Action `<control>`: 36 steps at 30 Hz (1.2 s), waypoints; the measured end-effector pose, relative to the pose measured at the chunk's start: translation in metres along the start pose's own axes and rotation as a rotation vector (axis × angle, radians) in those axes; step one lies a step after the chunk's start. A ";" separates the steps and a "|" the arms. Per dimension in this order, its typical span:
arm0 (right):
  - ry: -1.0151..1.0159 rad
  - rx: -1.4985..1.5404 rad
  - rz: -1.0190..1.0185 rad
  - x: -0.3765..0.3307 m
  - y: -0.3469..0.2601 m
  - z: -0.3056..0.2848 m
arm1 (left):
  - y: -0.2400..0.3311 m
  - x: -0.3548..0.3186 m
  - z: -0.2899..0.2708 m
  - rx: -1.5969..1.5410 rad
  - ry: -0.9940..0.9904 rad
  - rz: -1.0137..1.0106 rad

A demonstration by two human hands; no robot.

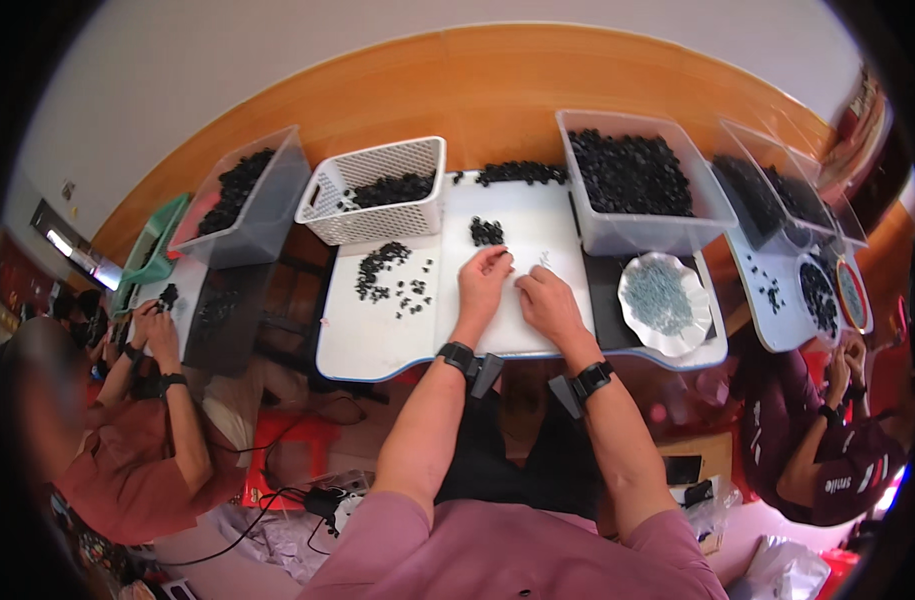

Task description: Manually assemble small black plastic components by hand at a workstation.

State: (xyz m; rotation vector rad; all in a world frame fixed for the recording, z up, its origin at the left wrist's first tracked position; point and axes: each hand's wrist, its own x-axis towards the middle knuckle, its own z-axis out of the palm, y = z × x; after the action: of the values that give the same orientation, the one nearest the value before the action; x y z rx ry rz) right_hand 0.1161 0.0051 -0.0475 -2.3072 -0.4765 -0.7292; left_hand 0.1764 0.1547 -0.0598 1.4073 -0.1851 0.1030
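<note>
Over the white tabletop (517,330), my left hand (482,288) has its thumb and fingers pinched on a small black part (504,254). My right hand (550,303) sits just beside it, fingers curled and pressed together; whatever they hold is too small to make out. Beyond the left fingertips lies a tight cluster of black parts (486,231). A few tiny grey pins (544,259) are scattered past the right fingertips. To the right stands a white wavy-rimmed plate (691,340) heaped with small grey pins (660,292).
A white perforated basket (377,220) and a clear bin (637,235), both with black parts, stand along the back. Loose black parts (380,272) lie at left, with a row (522,173) at the far edge. Co-workers sit left (142,440) and right (827,440).
</note>
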 end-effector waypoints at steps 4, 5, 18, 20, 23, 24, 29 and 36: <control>-0.011 0.029 -0.001 -0.001 0.005 -0.001 | -0.009 -0.002 0.008 -0.008 0.025 0.021; 0.010 0.049 -0.006 -0.001 0.005 -0.004 | -0.012 -0.001 0.010 0.023 0.020 0.023; -0.021 -0.104 0.029 0.002 0.000 -0.003 | 0.002 -0.006 0.007 0.169 -0.021 0.006; -0.006 -0.089 0.028 0.002 0.002 -0.002 | 0.004 -0.006 0.007 0.155 -0.038 -0.002; 0.057 -0.041 0.101 0.002 0.001 0.003 | 0.002 -0.007 0.007 0.123 -0.048 -0.018; 0.052 -0.064 0.102 0.005 -0.002 0.003 | 0.000 -0.006 0.005 0.133 -0.051 -0.021; 0.031 -0.036 0.106 0.006 0.002 -0.002 | 0.020 0.001 -0.005 0.037 -0.106 -0.138; 0.068 -0.001 0.188 0.003 -0.005 -0.011 | 0.113 0.099 -0.099 0.471 0.109 0.233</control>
State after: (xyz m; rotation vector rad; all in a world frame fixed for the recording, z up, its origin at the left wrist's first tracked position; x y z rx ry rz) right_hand 0.1119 0.0012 -0.0363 -2.2824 -0.2252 -0.7122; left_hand 0.2600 0.2667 0.0532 1.8388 -0.2441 0.4383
